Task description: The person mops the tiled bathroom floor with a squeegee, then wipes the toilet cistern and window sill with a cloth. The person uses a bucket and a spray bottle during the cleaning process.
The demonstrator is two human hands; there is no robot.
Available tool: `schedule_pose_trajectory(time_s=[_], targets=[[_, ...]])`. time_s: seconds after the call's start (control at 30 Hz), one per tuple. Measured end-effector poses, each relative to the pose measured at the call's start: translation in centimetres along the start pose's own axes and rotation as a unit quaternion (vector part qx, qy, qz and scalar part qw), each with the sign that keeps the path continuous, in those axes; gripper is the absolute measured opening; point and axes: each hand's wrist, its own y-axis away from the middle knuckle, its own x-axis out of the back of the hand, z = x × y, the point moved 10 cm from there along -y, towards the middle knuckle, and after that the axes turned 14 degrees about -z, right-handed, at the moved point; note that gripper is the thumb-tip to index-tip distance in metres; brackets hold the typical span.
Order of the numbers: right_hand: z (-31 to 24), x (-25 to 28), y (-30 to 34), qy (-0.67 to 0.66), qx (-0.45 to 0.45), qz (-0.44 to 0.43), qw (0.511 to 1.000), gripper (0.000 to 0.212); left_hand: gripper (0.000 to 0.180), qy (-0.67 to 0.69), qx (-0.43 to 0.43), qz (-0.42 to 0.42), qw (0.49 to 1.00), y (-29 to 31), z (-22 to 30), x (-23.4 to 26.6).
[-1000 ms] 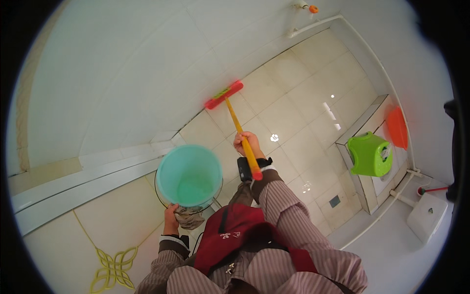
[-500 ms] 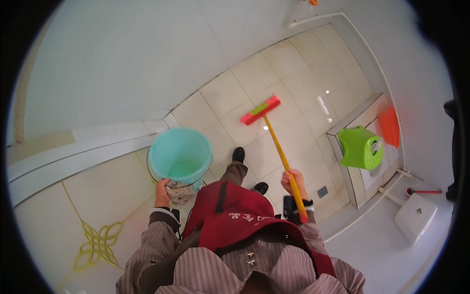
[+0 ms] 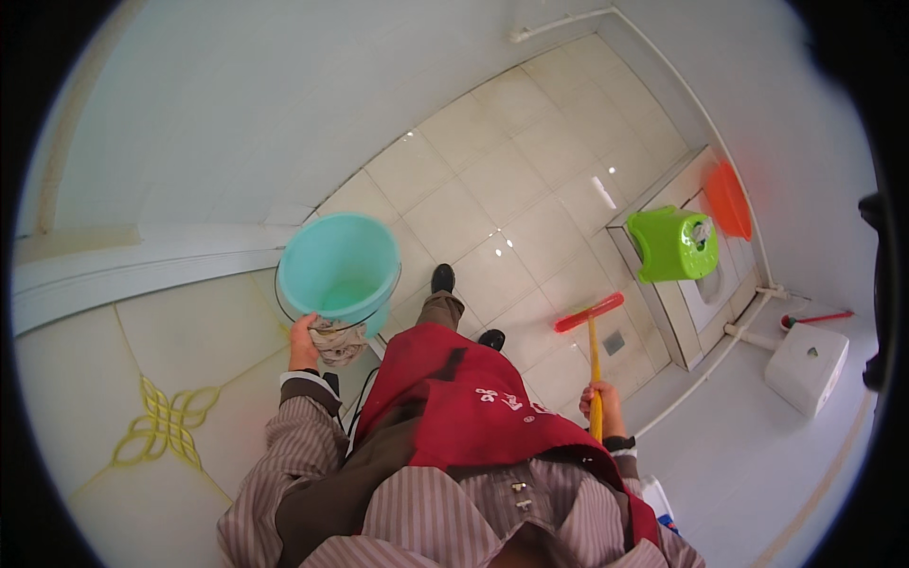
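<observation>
Fingers curled, my left hand (image 3: 303, 343) grips a crumpled greyish-brown rag (image 3: 338, 342) together with the wire handle of a light turquoise bucket (image 3: 333, 270). The bucket opens toward me, and some liquid seems to lie at its bottom. My right hand (image 3: 602, 404) is wrapped around the yellow pole of a long-handled floor brush (image 3: 594, 352). Its red head (image 3: 589, 311) is low over the tiles, near a floor drain. Whether the head touches the floor, I cannot tell. The pole's upper end is hidden behind my hand and sleeve.
To the right, a green plastic stool (image 3: 674, 244) stands over a raised squat toilet platform (image 3: 653, 312). An orange basin (image 3: 728, 201) leans against the wall pipe. A white wall box (image 3: 807, 367) hangs lower right. On the left runs a door sill (image 3: 151, 289).
My right hand has drawn the floor brush back toward me and to the right, from the middle tiles to beside the drain. My left hand still holds the rag and bucket. The view has shifted.
</observation>
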Motion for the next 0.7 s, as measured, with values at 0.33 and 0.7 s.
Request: schedule_pose_trajectory(time_s=[0.33, 0.7], targets=[[2.1, -21.0, -6.3, 0.116, -0.119, -0.207, 0.964, 0.014, 0.025, 0.032, 0.009, 0.037, 0.999, 0.9, -1.8, 0.8], [14.2, -40.6, -27.8, 0.301, -0.281, -0.252, 0.876, 0.016, 0.029, 0.053, -0.012, 0.066, 0.996, 4.0, -0.9, 2.0]])
